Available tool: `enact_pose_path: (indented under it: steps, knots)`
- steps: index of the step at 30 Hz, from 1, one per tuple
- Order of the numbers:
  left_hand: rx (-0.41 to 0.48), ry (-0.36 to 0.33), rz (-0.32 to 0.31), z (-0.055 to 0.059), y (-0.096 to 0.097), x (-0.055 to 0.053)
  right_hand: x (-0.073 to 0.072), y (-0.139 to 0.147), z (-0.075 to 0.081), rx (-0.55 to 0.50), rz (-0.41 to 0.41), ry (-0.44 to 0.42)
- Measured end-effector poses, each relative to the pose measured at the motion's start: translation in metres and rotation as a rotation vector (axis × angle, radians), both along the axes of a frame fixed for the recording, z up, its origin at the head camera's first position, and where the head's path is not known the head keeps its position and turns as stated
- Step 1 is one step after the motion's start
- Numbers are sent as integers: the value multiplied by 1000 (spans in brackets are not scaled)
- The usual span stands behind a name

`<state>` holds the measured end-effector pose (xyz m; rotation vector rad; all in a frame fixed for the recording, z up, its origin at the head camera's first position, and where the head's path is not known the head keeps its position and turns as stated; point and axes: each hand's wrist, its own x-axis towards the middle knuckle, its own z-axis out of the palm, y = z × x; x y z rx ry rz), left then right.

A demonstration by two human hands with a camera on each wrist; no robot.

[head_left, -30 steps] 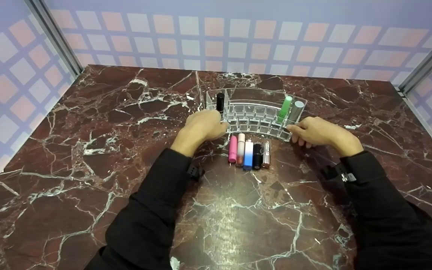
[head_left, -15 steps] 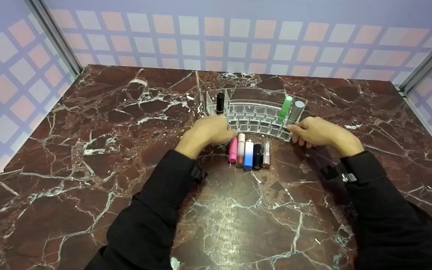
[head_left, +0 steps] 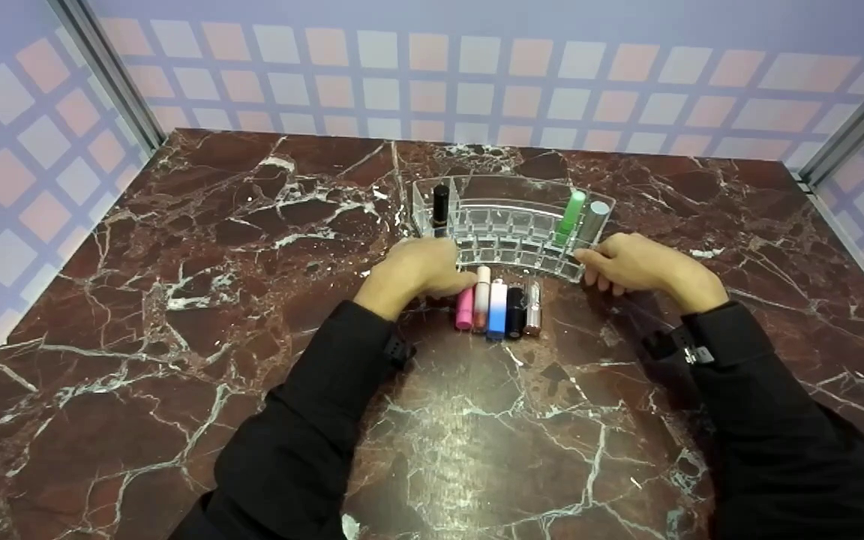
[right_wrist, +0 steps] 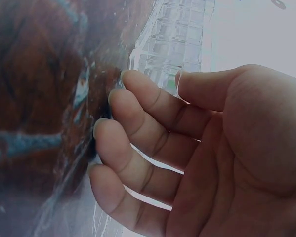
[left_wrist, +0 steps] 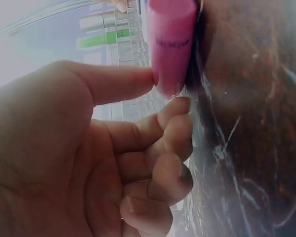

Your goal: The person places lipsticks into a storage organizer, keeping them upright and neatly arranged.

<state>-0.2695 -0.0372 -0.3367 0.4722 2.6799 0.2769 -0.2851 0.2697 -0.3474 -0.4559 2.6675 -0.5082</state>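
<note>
Pink tube on counter, near side of clear rack, long axis pointing rackward. Left hand nearer: fingers at rack-side end, cannot tell if gripping. Right hand pinches rack corner.

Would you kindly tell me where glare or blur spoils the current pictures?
Head view: a pale streak of glare on the table; left wrist view: upper left washed out by light, lettering on the pink tube too blurred to read; right wrist view: upper right nearly white, the clear rack faded.
</note>
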Motion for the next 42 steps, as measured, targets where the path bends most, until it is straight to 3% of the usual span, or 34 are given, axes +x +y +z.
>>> enact_pose_path:
  steps: [12,25,33,42]
  knots:
    - [-5,-106,20,2,-1,0,0,0,0,-1,4,3]
    - [-52,-119,0,0,-2,-1,1,0,0,-1,-17,-19]
    - [-21,-153,16,-4,-2,-4,0,1,-1,-7,-1,22]
    - [-16,-154,27,-4,-1,-4,0,1,0,-6,-17,11]
